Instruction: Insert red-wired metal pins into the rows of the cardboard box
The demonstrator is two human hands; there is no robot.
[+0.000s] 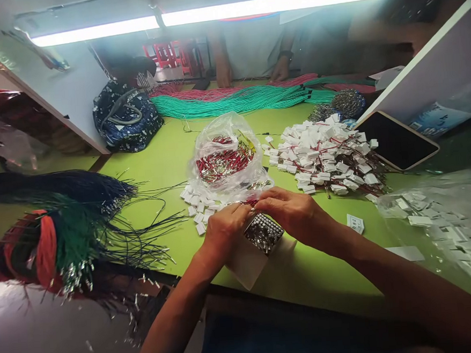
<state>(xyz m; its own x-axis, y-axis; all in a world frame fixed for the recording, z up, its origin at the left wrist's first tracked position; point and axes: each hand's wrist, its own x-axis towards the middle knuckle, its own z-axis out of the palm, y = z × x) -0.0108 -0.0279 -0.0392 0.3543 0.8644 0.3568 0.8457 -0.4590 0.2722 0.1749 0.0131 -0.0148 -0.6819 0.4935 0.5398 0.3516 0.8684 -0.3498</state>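
A pale, smooth-sided box (pixel 245 264) of shiny metal pieces (pixel 263 241) sits cornerwise near the green table's (pixel 172 143) front edge, open face up, long axis unclear. Over its far rim, left hand (pixel 227 228) and right hand (pixel 290 207) meet, fingers bent, their grip hidden, before a crinkled clear bag (pixel 232 124) of thin red wires (pixel 224 166).

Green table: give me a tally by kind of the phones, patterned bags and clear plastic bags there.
Phone: 1
Patterned bag: 1
Clear bags: 2
Total: 4
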